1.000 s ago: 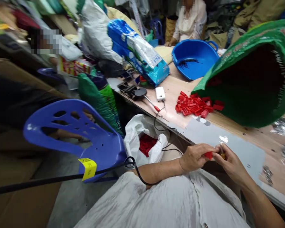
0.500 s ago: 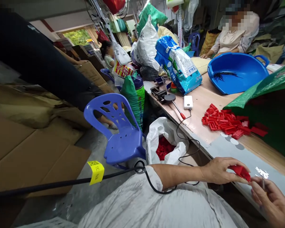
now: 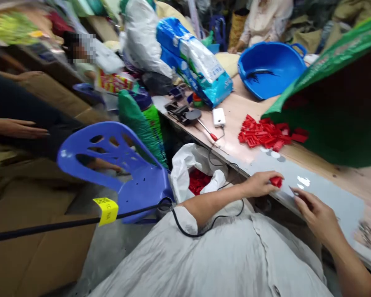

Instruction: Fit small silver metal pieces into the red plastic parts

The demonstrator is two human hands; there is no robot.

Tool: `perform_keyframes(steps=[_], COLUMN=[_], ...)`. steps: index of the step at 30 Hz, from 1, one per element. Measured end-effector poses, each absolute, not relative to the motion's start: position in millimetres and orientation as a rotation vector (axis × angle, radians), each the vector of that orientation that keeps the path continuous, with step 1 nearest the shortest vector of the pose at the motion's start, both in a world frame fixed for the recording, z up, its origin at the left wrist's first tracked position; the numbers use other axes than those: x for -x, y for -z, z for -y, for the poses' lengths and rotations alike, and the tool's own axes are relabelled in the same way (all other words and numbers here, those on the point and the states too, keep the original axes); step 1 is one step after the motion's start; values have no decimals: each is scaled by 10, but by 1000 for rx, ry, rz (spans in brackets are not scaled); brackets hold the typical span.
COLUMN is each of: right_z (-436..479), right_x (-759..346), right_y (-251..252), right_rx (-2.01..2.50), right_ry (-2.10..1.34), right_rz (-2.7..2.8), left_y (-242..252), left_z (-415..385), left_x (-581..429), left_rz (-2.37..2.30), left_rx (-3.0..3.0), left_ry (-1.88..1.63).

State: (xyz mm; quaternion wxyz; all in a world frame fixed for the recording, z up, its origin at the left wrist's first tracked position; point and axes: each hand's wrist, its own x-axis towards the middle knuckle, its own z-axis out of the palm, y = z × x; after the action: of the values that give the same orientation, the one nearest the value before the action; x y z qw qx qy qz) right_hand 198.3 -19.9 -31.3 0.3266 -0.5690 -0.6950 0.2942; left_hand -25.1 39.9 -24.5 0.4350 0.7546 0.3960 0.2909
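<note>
Over the table's near edge, my left hand [image 3: 259,184] pinches a small red plastic part [image 3: 276,182] between thumb and fingers. Just right of it, apart from the part, my right hand [image 3: 317,214] is closed on a thin pointed piece [image 3: 293,191], grey and metal-looking; its exact kind is blurred. Small white pieces [image 3: 303,181] lie on the grey tabletop beyond my hands. A heap of similar red plastic parts [image 3: 262,133] spreads on the table at the mouth of a green sack [image 3: 334,78].
A blue basin [image 3: 275,68], a blue-and-white bag [image 3: 194,62], a white device [image 3: 219,117] with a black cable and a red-tipped lever [image 3: 208,130] occupy the table. Left stand a white sack of red parts [image 3: 181,173] and a purple chair [image 3: 136,194]. Other people are nearby.
The view has swung right and down. My hands have come apart: the right hand with its pointed piece has drawn away from the red plastic part, which the left hand still holds.
</note>
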Motion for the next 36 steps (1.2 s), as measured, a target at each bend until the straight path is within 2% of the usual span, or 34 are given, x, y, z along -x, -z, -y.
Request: perform_keyframes(steps=[4,16,31,36], right_z=[165,46,-42,27], right_x=[-1906,-1773,-1729,-1596], right_y=[236,272,307,270], right_rx=[1626,1527,1533,1656], right_ry=[-733,-578,-445,-362], right_rz=[1891,2100,2291,2248], left_y=[332,359,418,394], left_z=[-501,-674,-718,-669], left_x=[250,286,292,247], left_rz=[-936,-823,-797,-841], left_rx=[-1906,-1973,-1868,-1845], left_ry=[-730,-568,-621,-650])
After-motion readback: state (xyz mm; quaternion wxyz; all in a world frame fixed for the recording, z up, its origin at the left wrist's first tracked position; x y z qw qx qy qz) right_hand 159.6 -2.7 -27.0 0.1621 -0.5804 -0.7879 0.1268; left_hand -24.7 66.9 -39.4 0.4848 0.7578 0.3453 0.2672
